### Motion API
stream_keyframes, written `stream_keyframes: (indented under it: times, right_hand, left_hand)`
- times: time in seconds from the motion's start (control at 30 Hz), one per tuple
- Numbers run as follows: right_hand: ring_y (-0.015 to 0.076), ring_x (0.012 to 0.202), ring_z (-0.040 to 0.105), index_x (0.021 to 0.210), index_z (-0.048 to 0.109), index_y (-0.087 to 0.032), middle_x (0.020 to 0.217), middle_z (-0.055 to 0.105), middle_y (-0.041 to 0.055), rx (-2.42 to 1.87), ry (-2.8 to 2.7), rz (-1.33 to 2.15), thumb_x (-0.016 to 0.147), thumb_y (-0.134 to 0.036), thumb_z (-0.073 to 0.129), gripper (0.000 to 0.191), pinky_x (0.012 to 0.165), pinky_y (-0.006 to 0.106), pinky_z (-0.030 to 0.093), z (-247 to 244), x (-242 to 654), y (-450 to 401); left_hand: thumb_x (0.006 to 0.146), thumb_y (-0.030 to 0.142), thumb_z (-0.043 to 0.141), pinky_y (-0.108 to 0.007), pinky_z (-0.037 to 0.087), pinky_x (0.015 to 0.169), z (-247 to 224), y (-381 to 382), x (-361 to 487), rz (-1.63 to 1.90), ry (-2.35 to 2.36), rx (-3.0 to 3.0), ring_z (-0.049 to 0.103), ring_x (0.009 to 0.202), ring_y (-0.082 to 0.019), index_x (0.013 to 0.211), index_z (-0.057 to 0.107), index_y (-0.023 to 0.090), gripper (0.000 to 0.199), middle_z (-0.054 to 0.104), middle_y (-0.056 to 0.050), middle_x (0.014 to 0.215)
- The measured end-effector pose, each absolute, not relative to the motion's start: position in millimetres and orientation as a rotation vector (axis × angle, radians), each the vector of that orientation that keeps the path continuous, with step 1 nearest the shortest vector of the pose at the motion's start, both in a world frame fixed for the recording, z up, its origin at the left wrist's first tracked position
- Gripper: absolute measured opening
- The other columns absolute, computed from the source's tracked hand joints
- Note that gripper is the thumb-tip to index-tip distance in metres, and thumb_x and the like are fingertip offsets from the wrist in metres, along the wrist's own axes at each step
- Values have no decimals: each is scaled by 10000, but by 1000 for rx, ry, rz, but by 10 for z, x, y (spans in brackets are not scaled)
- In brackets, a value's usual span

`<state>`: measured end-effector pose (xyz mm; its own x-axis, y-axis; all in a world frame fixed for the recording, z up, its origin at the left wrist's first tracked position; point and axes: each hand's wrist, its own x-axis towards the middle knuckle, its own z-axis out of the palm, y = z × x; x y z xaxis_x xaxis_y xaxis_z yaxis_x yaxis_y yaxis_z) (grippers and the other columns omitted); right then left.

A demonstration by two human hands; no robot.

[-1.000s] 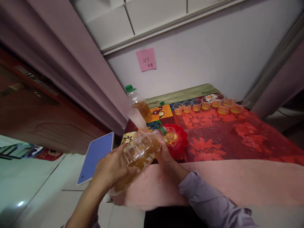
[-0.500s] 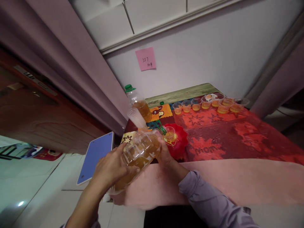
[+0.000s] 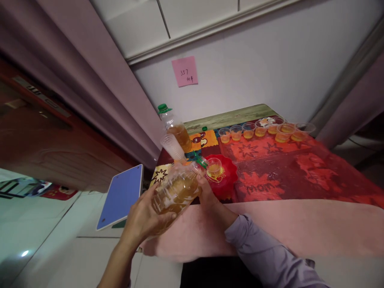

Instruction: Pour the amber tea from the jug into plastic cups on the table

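A clear plastic bottle of amber liquid (image 3: 177,186) is tilted with its neck toward the red scalloped plate (image 3: 229,182). My left hand (image 3: 147,214) is wrapped around its lower body. Near the neck, my right hand (image 3: 207,194) grips the bottle's shoulder, its fingers partly hidden. A green ring and strap (image 3: 200,160) show at the bottle's mouth. Just beyond the mouth, a small clear cup (image 3: 214,167) with some amber liquid in it stands on the plate. Behind the bottle leans a stack of clear cups (image 3: 173,147).
A second bottle with a green cap (image 3: 179,134) stands at the table's back left. Several cups holding amber liquid (image 3: 249,131) line the back right. A small green cap (image 3: 204,129) lies by the back edge. A blue board (image 3: 121,196) is left of the table.
My left hand has raised the bottle's base slightly, and the liquid inside has shifted toward the neck. The bottle's mouth remains beside the cup on the plate.
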<state>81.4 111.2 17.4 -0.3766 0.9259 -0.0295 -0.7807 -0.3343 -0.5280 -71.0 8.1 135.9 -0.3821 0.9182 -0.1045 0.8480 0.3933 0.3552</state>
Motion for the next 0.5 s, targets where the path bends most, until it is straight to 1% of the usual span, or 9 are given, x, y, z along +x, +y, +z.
stream_keyframes:
  times: [0.03,0.07,0.1,0.13,0.2,0.3,0.37,0.5]
  right_hand:
    - [318,1394,683,1319,762,-294,1430,774,49,-356,-571,1891,840,-689,808,622,1225,492,524,180,831,1109]
    - [324,1404,676,1347,742,-298,1447,763,53,-314,-625,1889,855,-719,786,648,1218,499,531,176,844,1113]
    - [333,1405,675,1376,720,-297,1458,754,64,-276,-679,1900,867,-750,761,682,1203,511,543,162,851,1122]
    - [346,1390,684,1393,705,-289,1459,752,80,-256,-719,1918,869,-774,747,716,1176,523,562,138,852,1135]
    - [362,1358,702,1405,691,-275,1474,740,107,-234,-783,1967,854,-793,754,758,1115,526,601,70,839,1158]
    - [355,1305,727,1390,698,-268,1512,711,126,-265,-848,2007,800,-778,817,789,999,473,653,-28,822,1147]
    - [330,1249,752,1374,705,-269,1462,735,125,-358,-908,1981,812,-746,831,748,929,435,671,-58,853,1108]
    - [266,1059,797,1267,734,-261,1237,810,102,-581,-1087,1772,867,-650,830,566,819,390,682,-35,1102,1102]
  left_hand:
    - [664,456,892,-531,588,1089,1258,34,-742,505,2361,1549,734,1299,-405,1582,532,187,1022,752,-177,1430]
    - [638,481,917,-548,595,1091,1156,-16,-777,664,2325,1539,736,1294,-406,1557,551,200,1029,758,-168,1419]
    - [583,506,949,-572,604,1080,1058,-67,-812,809,2294,1516,741,1276,-420,1529,569,191,1067,765,-175,1394]
    - [578,533,960,-588,600,1089,967,-120,-848,913,2261,1494,735,1284,-424,1529,564,178,1089,751,-189,1409]
    - [579,592,976,-605,583,1120,821,-225,-915,1030,2226,1490,722,1307,-423,1527,561,170,1117,727,-203,1439]
    - [600,641,971,-618,556,1160,683,-365,-988,1111,2264,1522,707,1331,-419,1520,562,185,1105,722,-193,1443]
    - [621,667,953,-623,542,1177,617,-435,-1014,1136,2305,1565,698,1345,-420,1518,559,188,1091,721,-190,1447]
    - [647,746,897,-625,519,1200,489,-502,-1030,1183,2387,1685,671,1380,-442,1517,561,160,1102,702,-219,1476]
